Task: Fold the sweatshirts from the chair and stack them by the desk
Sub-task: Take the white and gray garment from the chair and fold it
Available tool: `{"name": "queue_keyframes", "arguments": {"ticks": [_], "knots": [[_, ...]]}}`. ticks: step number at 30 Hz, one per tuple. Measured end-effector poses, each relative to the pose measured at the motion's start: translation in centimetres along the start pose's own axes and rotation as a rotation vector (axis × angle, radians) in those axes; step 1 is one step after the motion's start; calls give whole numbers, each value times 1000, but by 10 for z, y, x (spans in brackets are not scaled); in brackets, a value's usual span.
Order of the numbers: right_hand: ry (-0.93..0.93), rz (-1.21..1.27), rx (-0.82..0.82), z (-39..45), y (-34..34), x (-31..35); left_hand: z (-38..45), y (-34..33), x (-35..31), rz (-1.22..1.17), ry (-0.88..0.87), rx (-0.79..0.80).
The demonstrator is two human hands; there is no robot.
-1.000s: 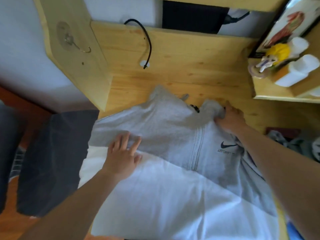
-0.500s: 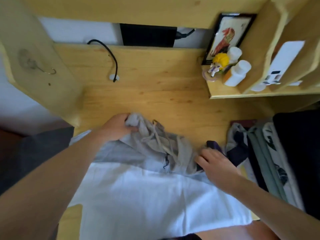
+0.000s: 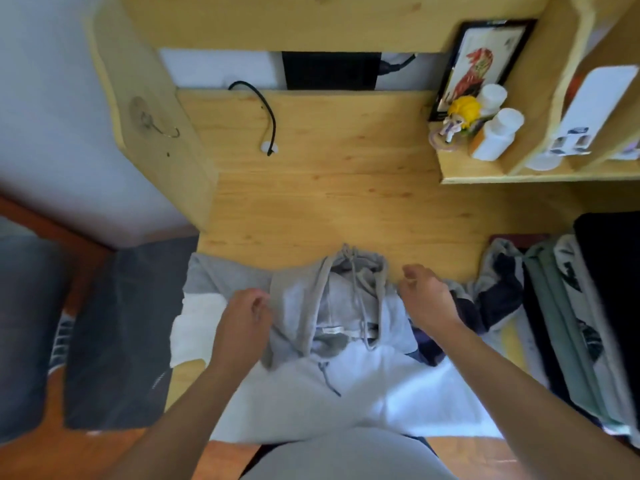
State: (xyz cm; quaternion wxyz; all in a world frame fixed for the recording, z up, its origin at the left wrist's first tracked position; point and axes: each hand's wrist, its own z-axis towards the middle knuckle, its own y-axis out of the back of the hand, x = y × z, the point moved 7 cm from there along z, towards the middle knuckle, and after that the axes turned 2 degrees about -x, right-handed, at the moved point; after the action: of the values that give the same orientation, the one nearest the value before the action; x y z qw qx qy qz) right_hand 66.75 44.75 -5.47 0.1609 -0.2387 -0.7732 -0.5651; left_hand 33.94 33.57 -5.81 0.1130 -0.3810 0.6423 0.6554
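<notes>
A light grey hooded sweatshirt (image 3: 346,375) lies spread on the wooden desk (image 3: 329,202), its hood (image 3: 349,292) flattened towards the back with the drawstrings trailing over it. My left hand (image 3: 242,320) hovers at the hood's left edge with loosely curled fingers, and I see nothing held in it. Over the sweatshirt's right shoulder, my right hand (image 3: 427,296) is also loosely curled and holds nothing. A white garment (image 3: 194,327) pokes out beneath the sweatshirt on the left.
Folded clothes (image 3: 554,323) and a black garment (image 3: 613,271) lie on the desk's right side. A dark grey garment (image 3: 117,334) hangs at the left. The right shelf (image 3: 485,174) carries a figurine (image 3: 457,116), white bottles (image 3: 498,133) and a framed picture (image 3: 481,64). A black cable (image 3: 270,116) hangs at the back.
My left hand has let go of the bunched hood, which now lies flattened. My right hand has lifted off the fabric and moved back. The view has shifted.
</notes>
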Motion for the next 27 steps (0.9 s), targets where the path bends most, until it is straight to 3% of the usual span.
{"name": "queue_keyframes", "arguments": {"ticks": [3, 6, 10, 14, 21, 27], "knots": [[-244, 254, 269, 21, -32, 17, 15, -52, -30, -95, 71, 238], [-241, 329, 270, 25, -44, 29, 14, -88, -34, 23, 124, 403], [-19, 436, 56, 0, -5, 58, 16, -77, -36, 227, 81, 239], [217, 309, -214, -37, 72, 86, 27, -10, -60, -102, 165, -6], [488, 508, -701, -110, 213, 154, 22, 120, -184, -342, -252, -110], [497, 479, -843, -124, 246, 166, 8, 150, -215, -398, -447, -212]]}}
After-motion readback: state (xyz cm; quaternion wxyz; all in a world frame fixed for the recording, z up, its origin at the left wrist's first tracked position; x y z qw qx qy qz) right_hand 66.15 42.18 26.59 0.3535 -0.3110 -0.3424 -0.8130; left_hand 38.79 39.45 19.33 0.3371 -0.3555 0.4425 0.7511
